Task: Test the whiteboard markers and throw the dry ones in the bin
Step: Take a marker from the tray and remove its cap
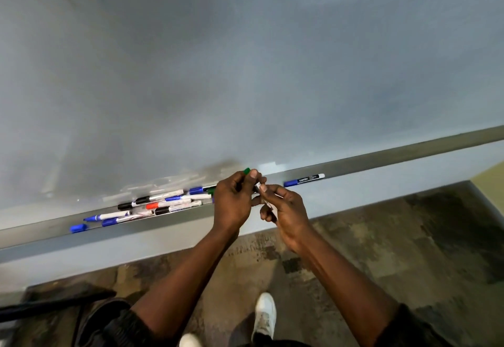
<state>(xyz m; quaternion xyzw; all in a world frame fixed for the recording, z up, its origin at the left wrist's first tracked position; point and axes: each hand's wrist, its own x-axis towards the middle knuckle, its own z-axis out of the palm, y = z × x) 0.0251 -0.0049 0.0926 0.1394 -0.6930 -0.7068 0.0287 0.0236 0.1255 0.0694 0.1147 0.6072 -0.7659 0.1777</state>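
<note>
My left hand (234,201) pinches the green cap (247,171) of a marker just in front of the whiteboard (245,60). My right hand (286,210) grips the white barrel (268,206) of the same marker; most of it is hidden by my fingers. Whether the cap is on or off the barrel is not visible. A heap of several capped markers (163,205), blue, black and red, lies in the grey tray (163,226) left of my hands. One blue-capped marker (304,180) lies alone on the tray to the right.
The whiteboard fills the upper view, smudged grey above the tray. Patterned carpet (381,237) lies below, with my white shoes (266,316) on it. A dark object (54,303) sits at the lower left. No bin is in view.
</note>
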